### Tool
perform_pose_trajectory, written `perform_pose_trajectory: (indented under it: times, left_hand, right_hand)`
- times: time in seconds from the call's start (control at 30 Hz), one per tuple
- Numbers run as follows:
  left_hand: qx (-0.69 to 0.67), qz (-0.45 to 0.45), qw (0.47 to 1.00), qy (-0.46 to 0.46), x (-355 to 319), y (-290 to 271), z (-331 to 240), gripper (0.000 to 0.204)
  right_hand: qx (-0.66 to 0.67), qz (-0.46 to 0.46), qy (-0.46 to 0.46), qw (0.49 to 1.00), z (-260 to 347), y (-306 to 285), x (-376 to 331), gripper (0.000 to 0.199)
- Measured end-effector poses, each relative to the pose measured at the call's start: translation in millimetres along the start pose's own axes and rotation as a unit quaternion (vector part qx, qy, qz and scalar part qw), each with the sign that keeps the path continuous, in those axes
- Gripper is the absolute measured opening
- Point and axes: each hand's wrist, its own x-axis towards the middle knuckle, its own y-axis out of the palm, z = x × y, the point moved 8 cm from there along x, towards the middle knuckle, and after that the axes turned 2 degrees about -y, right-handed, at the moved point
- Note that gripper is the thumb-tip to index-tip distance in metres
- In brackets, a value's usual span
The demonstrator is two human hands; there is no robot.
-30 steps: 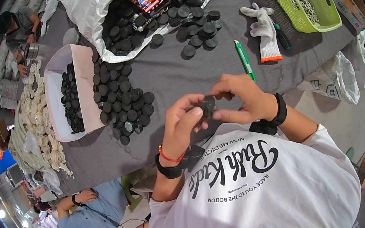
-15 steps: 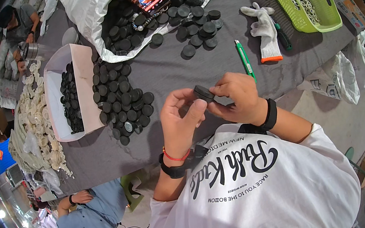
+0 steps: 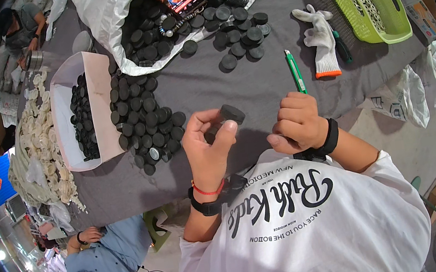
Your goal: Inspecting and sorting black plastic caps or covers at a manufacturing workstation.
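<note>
A small round black plastic cap (image 3: 232, 114) sits pinched at the fingertips of the left hand (image 3: 207, 147), raised above the grey cloth-covered table (image 3: 206, 85) and just in front of the person's chest. The cap is a short squat disc, so it has no real long axis; its flat face tilts up and toward the right. The left hand's thumb and first fingers close on its lower left edge, palm turned toward the person.

The right hand (image 3: 298, 123) floats just beside it on the right, apart from the cap, fingers curled into a loose fist with the thumb tucked along them. Whether anything small is held inside that curl cannot be told, since the knuckles face the camera. The left hand is clearly the nearer one, being in contact; the right would have to travel leftward across a small gap to meet the cap.

Beyond the hands, a spread heap of matching black caps (image 3: 145, 126) lies on the table to the left, beside a white cardboard box (image 3: 95, 91) stacked with more. A green pen-like tool (image 3: 294, 70) lies just past the right hand, with a white work glove (image 3: 319, 40) and a lime-green plastic basket (image 3: 371, 3) farther off. The underside of the held cap is hidden by the fingers, and the fisheye rim bends everything near the edges.
</note>
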Motion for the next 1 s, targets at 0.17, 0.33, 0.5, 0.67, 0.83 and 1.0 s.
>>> perform_pose_trajectory:
  times: [0.17, 0.33, 0.5, 0.67, 0.83, 1.0]
  left_hand:
    - [-0.004, 0.009, 1.000, 0.003, 4.9, 2.3, -1.0, 0.021]
    - [-0.102, 0.077, 0.991, -0.029, 8.6, 7.2, 7.2, 0.031]
    - [-0.299, 0.207, 0.931, -0.040, 10.3, 19.1, 9.8, 0.049]
    - [-0.275, 0.204, 0.938, -0.059, 10.9, 8.1, 26.3, 0.029]
    - [-0.123, 0.117, 0.981, -0.097, 4.7, 15.1, 21.6, 0.020]
    - [0.021, 0.121, 0.991, -0.046, -2.8, 19.0, 11.1, 0.035]
  right_hand:
    - [-0.001, -0.029, 0.022, 0.999, -6.2, 0.2, 1.3, 0.039]
    - [-0.062, 0.016, 0.157, 0.986, -48.8, 20.9, -5.9, 0.025]
    - [-0.212, 0.064, 0.349, 0.911, -124.7, 35.4, -19.2, 0.030]
    - [-0.223, 0.102, 0.368, 0.897, -142.1, 45.5, -25.7, 0.033]
    - [0.190, 0.027, 0.426, 0.884, -100.0, 29.1, -20.6, 0.041]
    - [0.360, 0.007, 0.309, 0.880, -43.7, 5.8, -0.7, 0.042]
